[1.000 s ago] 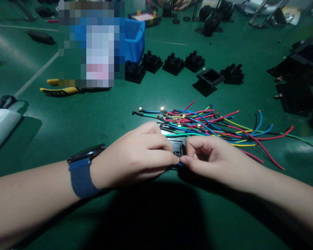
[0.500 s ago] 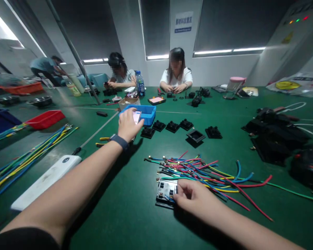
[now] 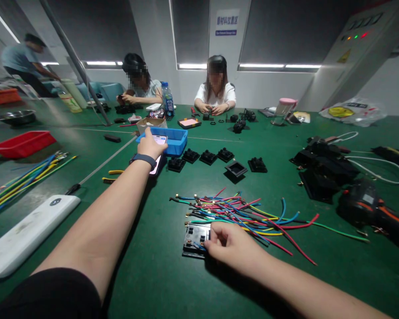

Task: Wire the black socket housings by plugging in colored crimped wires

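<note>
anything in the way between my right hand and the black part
Nothing visible: the right hand is right at the part, its grip on the right edge. The loose wires lie along the far side, not between them.

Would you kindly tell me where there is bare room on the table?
Bare table shows between left arm and module, and in a strip between wires and black parts. Crowded: around right hand, module and wires; around left hand, phone and blue bin.
</note>
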`<state>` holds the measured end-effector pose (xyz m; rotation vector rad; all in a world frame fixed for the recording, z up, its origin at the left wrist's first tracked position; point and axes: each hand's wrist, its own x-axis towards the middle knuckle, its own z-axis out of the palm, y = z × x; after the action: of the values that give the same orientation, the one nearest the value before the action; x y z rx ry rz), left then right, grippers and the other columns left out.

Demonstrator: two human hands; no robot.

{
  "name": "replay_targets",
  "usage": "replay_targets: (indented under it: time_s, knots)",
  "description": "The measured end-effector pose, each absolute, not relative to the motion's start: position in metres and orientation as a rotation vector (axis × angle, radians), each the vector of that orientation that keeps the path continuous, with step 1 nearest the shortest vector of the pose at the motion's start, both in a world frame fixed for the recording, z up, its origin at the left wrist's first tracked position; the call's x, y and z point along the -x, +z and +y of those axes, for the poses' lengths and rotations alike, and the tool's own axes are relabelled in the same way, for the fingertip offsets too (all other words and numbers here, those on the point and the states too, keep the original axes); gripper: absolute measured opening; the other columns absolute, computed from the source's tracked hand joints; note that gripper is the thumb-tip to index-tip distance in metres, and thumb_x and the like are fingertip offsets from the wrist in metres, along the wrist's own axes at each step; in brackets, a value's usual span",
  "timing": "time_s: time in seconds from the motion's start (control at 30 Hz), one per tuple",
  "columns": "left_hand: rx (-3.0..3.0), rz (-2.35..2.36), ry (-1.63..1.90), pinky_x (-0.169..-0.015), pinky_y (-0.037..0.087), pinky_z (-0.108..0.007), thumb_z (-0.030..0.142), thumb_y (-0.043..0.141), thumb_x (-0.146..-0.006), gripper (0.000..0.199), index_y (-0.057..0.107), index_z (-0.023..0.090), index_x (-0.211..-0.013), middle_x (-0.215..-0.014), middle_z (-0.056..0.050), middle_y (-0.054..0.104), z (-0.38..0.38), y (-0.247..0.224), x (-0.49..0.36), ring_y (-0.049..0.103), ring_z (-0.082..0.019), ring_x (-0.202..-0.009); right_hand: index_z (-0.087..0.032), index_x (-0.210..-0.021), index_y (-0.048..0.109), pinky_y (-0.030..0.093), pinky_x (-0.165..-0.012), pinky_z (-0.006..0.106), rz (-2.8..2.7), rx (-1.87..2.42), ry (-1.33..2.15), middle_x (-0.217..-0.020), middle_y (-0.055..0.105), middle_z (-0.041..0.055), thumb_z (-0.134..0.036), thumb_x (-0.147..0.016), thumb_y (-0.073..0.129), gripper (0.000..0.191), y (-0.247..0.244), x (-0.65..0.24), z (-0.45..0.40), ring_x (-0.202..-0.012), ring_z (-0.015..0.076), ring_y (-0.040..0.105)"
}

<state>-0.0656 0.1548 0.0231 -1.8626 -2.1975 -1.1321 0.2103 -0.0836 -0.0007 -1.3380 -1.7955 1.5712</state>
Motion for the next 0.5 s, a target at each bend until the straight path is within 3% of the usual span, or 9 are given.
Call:
replay_targets:
  time_s: [0.13, 0.3, 0.4, 0.5]
  knots:
    - [1.994, -1.937, -1.22, -0.071, 0.038, -0.028, 0.063, 0.046, -0.073, 0.084, 0.038, 0.0, -0.128, -0.089, -0.008, 0.067, 0.152, 0.021, 0.074, 0.064, -0.016, -0.092, -0.02, -0.059, 0.039, 0.027, -0.052, 0.023, -1.799, 1.331, 1.579, -0.053, 0.041, -0.0063, -0.022, -0.073, 0.054, 0.02, 0.0, -0.21, -0.083, -0.052, 0.0086, 0.035]
    - [2.098, -1.764, -1.267, -0.065, 0.032, -0.026, 0.068, 0.028, -0.077, 0.084, 0.043, -0.005, -0.118, -0.073, 0.0, 0.063, 0.143, 0.027, 0.074, 0.064, -0.008, -0.082, -0.02, -0.059, 0.038, 0.027, -0.051, 0.022, -1.793, 1.318, 1.602, -0.054, 0.039, -0.0069, -0.022, -0.073, 0.054, 0.021, -0.001, -0.211, -0.083, -0.052, 0.0084, 0.034]
    - [2.151, -1.755, -1.275, -0.072, 0.037, -0.026, 0.068, 0.032, -0.078, 0.078, 0.046, 0.001, -0.116, -0.075, 0.001, 0.065, 0.138, 0.034, 0.069, 0.065, -0.01, -0.085, -0.021, -0.059, 0.037, 0.026, -0.051, 0.022, -1.786, 1.314, 1.611, -0.054, 0.039, -0.007, -0.022, -0.073, 0.055, 0.022, -0.001, -0.211, -0.083, -0.052, 0.0084, 0.034]
    - [2.13, -1.949, -1.209, -0.085, 0.043, -0.034, 0.061, 0.061, -0.067, 0.075, 0.043, 0.01, -0.12, -0.091, -0.005, 0.068, 0.135, 0.041, 0.062, 0.063, -0.021, -0.098, -0.021, -0.059, 0.037, 0.027, -0.051, 0.022, -1.785, 1.312, 1.614, -0.054, 0.039, -0.007, -0.022, -0.073, 0.054, 0.022, -0.001, -0.212, -0.084, -0.052, 0.0082, 0.034]
